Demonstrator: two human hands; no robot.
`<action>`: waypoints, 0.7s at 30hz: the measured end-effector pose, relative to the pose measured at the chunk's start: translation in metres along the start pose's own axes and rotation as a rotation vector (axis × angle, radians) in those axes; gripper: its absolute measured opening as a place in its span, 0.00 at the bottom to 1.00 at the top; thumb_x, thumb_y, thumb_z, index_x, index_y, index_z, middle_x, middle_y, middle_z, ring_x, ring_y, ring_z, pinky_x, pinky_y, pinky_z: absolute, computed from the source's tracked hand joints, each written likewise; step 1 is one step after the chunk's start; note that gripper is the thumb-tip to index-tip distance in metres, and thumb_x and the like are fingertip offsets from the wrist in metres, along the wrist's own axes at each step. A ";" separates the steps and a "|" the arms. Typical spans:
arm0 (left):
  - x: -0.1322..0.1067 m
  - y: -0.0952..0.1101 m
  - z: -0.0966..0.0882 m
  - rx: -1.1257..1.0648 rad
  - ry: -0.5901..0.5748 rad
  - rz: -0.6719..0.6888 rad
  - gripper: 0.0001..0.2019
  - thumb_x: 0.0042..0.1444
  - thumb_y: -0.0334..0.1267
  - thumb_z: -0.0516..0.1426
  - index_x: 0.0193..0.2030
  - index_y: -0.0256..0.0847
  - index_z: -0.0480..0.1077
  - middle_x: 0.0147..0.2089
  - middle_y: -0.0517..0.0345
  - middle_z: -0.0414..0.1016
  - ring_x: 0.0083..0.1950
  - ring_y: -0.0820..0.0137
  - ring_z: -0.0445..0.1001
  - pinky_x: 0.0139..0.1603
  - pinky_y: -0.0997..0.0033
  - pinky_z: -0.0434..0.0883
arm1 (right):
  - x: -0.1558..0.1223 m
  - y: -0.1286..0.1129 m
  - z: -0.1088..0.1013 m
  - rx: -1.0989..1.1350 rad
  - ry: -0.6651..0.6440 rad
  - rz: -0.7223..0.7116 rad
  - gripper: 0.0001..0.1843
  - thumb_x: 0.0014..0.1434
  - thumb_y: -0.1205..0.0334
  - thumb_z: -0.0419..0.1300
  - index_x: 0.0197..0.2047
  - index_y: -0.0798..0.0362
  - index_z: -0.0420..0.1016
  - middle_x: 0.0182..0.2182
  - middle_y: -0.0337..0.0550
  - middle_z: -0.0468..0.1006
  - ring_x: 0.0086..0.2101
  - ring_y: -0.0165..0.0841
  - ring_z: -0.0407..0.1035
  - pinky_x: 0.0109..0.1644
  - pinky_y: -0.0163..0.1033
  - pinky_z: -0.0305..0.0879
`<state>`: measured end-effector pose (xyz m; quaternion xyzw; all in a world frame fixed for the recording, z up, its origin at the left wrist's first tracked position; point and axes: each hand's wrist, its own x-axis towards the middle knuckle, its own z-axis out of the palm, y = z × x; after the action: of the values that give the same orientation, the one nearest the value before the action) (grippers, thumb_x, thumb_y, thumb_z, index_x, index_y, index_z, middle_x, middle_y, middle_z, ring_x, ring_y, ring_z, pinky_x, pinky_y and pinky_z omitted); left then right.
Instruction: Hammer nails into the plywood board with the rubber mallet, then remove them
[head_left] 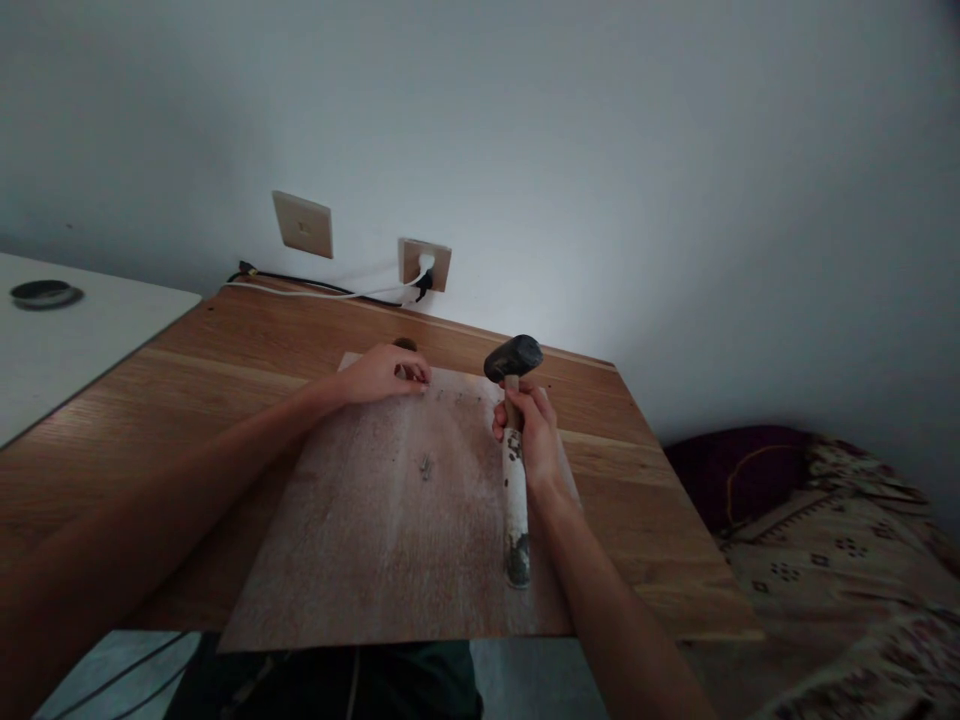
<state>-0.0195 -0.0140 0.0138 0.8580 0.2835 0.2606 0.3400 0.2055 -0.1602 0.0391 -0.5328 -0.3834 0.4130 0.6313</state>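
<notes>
A thin wooden board (390, 540) lies on a wooden desk (225, 350) in front of me. My right hand (529, 430) is closed round the upper part of a hammer's pale handle (514, 500), just below its dark head (513, 357). The handle's end points toward me over the board. My left hand (382, 373) rests at the board's far edge with its fingers pinched together on something too small to make out. A small dark mark (425, 466) shows in the board's middle.
A white table (67, 330) with a round dark grommet (45, 294) adjoins the desk on the left. Two wall plates (303, 224) and a plugged socket (424, 264) with cables sit on the wall behind. A patterned cover (840, 560) lies at right.
</notes>
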 end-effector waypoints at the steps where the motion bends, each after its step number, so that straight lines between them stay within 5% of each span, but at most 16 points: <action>1: -0.001 -0.002 0.002 -0.011 -0.020 0.002 0.08 0.57 0.40 0.63 0.40 0.39 0.81 0.38 0.56 0.84 0.39 0.69 0.79 0.41 0.73 0.72 | 0.000 0.000 0.000 0.002 -0.003 -0.003 0.10 0.54 0.53 0.64 0.33 0.48 0.69 0.17 0.31 0.71 0.16 0.28 0.63 0.18 0.33 0.55; 9: -0.004 -0.005 0.011 -0.020 -0.026 0.021 0.06 0.56 0.36 0.62 0.39 0.39 0.80 0.35 0.57 0.82 0.35 0.70 0.78 0.39 0.73 0.71 | -0.002 0.002 0.002 -0.036 -0.022 0.014 0.11 0.54 0.52 0.63 0.35 0.49 0.71 0.17 0.30 0.70 0.15 0.27 0.62 0.18 0.33 0.56; 21: -0.005 -0.006 0.011 -0.054 -0.056 -0.026 0.14 0.54 0.33 0.61 0.49 0.37 0.76 0.40 0.54 0.83 0.38 0.68 0.80 0.40 0.73 0.72 | 0.000 -0.007 0.037 -0.174 -0.296 0.198 0.16 0.47 0.49 0.63 0.35 0.50 0.69 0.15 0.30 0.72 0.14 0.29 0.64 0.18 0.33 0.57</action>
<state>-0.0176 -0.0181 0.0015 0.8516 0.2777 0.2399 0.3742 0.1721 -0.1473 0.0509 -0.5537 -0.4521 0.5122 0.4761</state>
